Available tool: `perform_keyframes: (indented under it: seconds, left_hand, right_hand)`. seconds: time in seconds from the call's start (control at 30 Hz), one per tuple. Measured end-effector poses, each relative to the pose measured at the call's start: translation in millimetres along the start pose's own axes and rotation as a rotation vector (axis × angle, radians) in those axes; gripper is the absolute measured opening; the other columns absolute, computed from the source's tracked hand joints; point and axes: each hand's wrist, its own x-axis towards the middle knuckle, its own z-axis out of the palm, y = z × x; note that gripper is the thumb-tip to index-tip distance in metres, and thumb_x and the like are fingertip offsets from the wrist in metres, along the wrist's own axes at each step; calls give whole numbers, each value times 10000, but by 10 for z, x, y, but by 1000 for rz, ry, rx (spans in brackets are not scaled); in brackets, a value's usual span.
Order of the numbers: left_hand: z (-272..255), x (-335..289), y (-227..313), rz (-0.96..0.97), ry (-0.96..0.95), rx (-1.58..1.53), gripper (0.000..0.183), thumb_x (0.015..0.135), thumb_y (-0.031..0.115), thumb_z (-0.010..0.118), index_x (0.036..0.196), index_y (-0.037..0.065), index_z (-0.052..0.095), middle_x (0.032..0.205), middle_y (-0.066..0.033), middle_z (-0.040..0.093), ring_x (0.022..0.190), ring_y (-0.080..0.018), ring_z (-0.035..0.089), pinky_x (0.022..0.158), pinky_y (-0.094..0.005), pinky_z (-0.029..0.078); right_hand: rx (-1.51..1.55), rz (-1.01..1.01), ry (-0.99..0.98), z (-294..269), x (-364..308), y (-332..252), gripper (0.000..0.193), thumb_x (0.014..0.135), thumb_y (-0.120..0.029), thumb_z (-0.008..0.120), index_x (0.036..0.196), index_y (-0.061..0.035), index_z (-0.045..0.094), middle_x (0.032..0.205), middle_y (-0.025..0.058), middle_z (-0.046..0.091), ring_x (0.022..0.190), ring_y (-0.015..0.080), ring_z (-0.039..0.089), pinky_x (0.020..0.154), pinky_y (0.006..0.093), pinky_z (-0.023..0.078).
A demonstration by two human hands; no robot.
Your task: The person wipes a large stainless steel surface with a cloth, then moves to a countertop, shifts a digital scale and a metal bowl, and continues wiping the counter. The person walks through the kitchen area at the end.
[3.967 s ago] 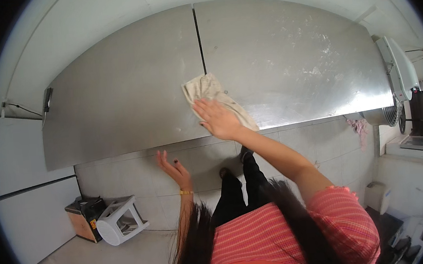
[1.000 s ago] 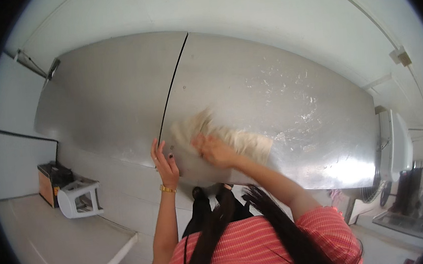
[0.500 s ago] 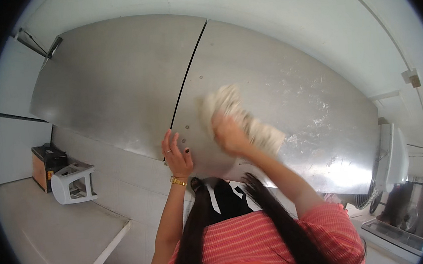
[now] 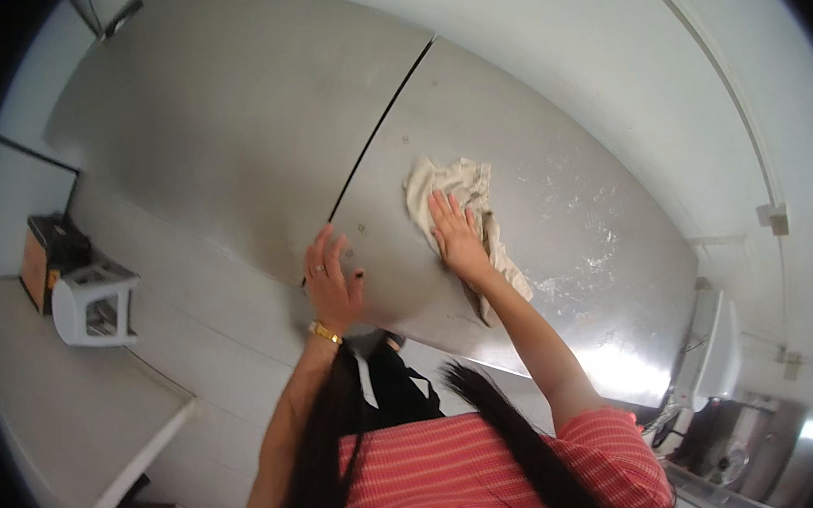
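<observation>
Under my right hand (image 4: 461, 240) lies a crumpled cream cloth (image 4: 429, 195), flat against a metal surface (image 4: 223, 106). That hand has its fingers stretched out and presses down on the cloth rather than gripping it. My left hand (image 4: 332, 279), with a ring and a gold wrist band (image 4: 326, 333), rests at the near edge of the metal with fingers spread, beside the dark seam (image 4: 378, 132) between two panels. Whitish smears (image 4: 584, 269) mark the panel to the right of the cloth.
At the left a white plastic stool (image 4: 95, 305) lies on its side next to a black and orange-brown box (image 4: 53, 258). A white wall (image 4: 541, 24) runs behind the metal. On the far right are a white fixture (image 4: 715, 349) and a fan (image 4: 726, 461).
My right hand has stopped its blurred sweep and now lies flat on the cloth, with its fingers extended. My left hand stays at the seam's near end. The whole view has turned.
</observation>
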Motion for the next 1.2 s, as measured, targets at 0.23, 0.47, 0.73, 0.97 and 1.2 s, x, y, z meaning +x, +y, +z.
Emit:
perform_keyframes:
  seconds: [0.23,0.47,0.73,0.97,1.2]
  left_hand:
    - [-6,-49,25,-21,-23,-3,560,947,495,314,1270,55,440,1396,-139,383,1283,-313,370,1045,-508,270]
    - [-16,15,38,-20,-36,-17,590,940,532,306,1279,67,435,1404,-125,373,1298,-293,359,1054,-492,262]
    - [-45,-19,50,-35,-31,-12,586,940,531,306,1272,67,442,1396,-121,380,1293,-291,363,1056,-488,262]
    - [-3,-24,24,-31,-45,-10,586,937,529,314,1267,62,444,1396,-131,380,1281,-313,368,1055,-493,259]
    - [-9,-52,28,-34,-42,15,588,939,532,308,1261,61,448,1395,-137,380,1283,-316,366,1048,-494,264]
  right_hand:
    - [-51,119,138,22,125,165,572,935,-145,411,1462,-90,195,1519,96,205,1397,324,180,1112,517,153]
    - [-56,175,250,-216,422,626,547,939,-113,358,1456,-49,191,1512,123,216,1389,337,194,1120,506,118]
    - [-111,-24,22,-169,282,266,538,942,-144,364,1453,-67,214,1511,109,223,1395,314,188,1123,496,134]
    - [-90,-50,162,145,143,77,533,929,-116,345,1442,-35,224,1499,125,247,1391,316,199,1114,508,141]
    - [-163,-22,149,-332,644,415,529,950,-167,334,1454,-65,212,1493,131,262,1381,321,229,1111,512,161]
